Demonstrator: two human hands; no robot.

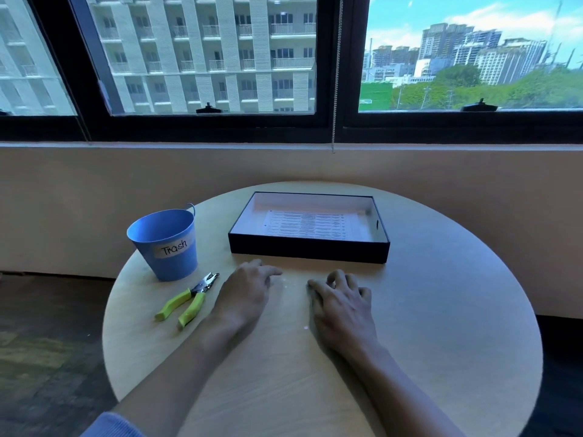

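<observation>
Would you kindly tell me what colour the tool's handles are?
Yellow-green, on the hole punch left of the left hand; head view.

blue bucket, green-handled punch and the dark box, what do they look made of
Blue bucket: likely painted sheet metal with a matte finish, going by the rolled rim and thin wire handle loop.
Green-handled punch: bare shiny metal head; the handles look sleeved in soft lime plastic or rubber.
Dark box: probably rigid cardboard, matte navy or black outside and white inside, with sharp folded edges.

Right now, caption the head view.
Left hand and right hand rest on round table before paper tray, green-handled punch alongside.
</observation>
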